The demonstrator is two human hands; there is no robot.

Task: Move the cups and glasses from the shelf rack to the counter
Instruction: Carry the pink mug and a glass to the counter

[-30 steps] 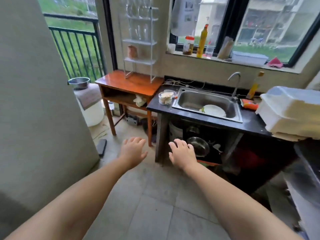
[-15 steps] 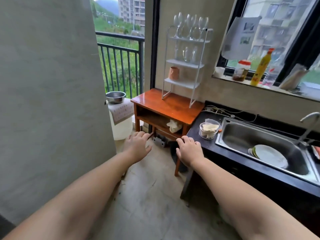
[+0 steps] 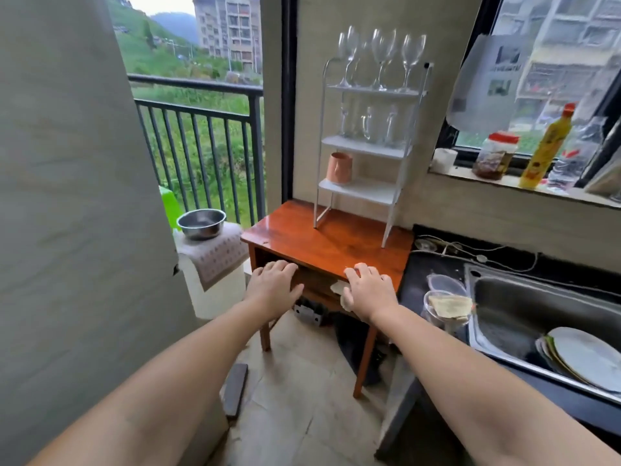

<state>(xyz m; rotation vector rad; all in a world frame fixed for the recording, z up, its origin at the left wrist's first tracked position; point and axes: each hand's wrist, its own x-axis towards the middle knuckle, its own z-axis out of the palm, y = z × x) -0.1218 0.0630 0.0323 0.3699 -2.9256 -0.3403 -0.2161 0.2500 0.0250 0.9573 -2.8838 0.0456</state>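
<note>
- Left hand (image 3: 275, 288): palm down, fingers relaxed and slightly spread, grip empty. It hovers at the front edge of the wooden bench (image 3: 322, 245), left of centre.
- Right hand (image 3: 369, 290): same posture, palm down, fingers loosely extended, grip holding nothing. It hovers over the front right part of that bench top (contact with the wood cannot be judged).
- Shelf rack (image 3: 366, 146): white, three tiers, standing at the back of the wooden bench against the wall, well beyond both hands.
- Top tier: stemmed wine glasses (image 3: 383, 57), upright in a row (exact count unclear, at least four).
- Middle tier: clear glasses (image 3: 368, 124), upright; at least one shows a handle, outlines blurred.
- Bottom tier: one pink cup (image 3: 339, 168), upright at the left end, the rest of that shelf bare.
- Black counter (image 3: 416, 284) adjoins the wooden bench on the right and carries a clear plastic container (image 3: 447, 307) with folded paper-like contents, just left of the steel sink (image 3: 524, 311).
- Sink holds stacked plates (image 3: 584, 356), leaning against its right end.
- Window sill, upper right: a jar (image 3: 495, 156) with a red lid, a yellow bottle (image 3: 546, 149).
- Left, by the balcony railing: a steel bowl (image 3: 201, 223) on a cloth-covered stand.
</note>
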